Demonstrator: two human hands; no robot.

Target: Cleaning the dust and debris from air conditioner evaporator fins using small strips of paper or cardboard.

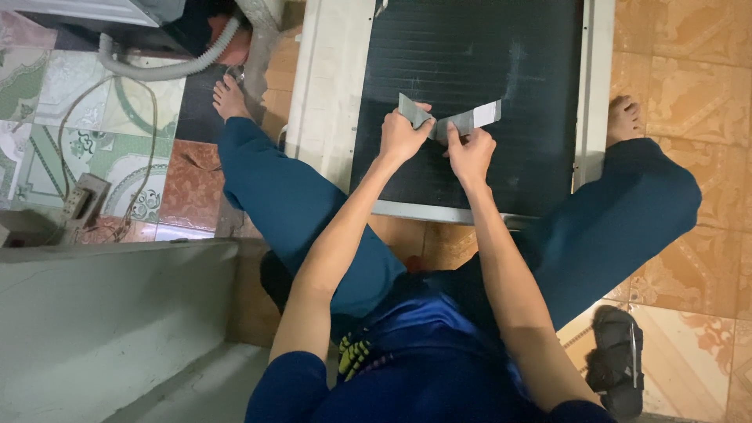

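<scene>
You hold the grey strip (453, 121) with both hands, just above the dark finned panel (470, 168) that lies flat on the floor between your legs. Your left hand (402, 135) is closed on its left end, and your right hand (470, 153) pinches it near the middle. The strip's long axis runs left to right, across the panel. Its free end, lighter in colour, goes out to the right beyond your right hand, so this hand is the nearer one to that end
</scene>
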